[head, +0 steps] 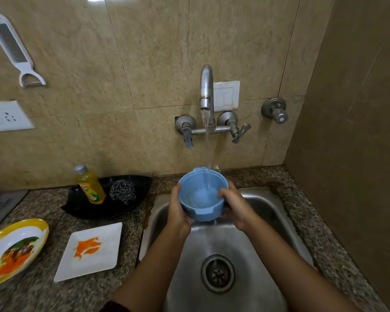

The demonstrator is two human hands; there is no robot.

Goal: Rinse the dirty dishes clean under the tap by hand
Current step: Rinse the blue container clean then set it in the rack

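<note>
A blue plastic bowl (202,194) is held over the steel sink (252,248), tilted toward me. Water runs from the wall tap (206,86) into the bowl. My left hand (178,210) grips the bowl's left side, thumb at the rim. On the right side my right hand (233,207) grips it, thumb over the rim. A white square plate (104,262) smeared with orange sauce lies on the counter left of the sink. Further left sits a yellow-rimmed plate (38,228) with food remains.
A black tray (95,210) behind the plates carries a yellow dish-soap bottle (90,184) and a steel scourer (122,191). The granite counter (306,212) rims the sink; a side wall stands close on the right. A grater-peeler (11,46) hangs on the tiles.
</note>
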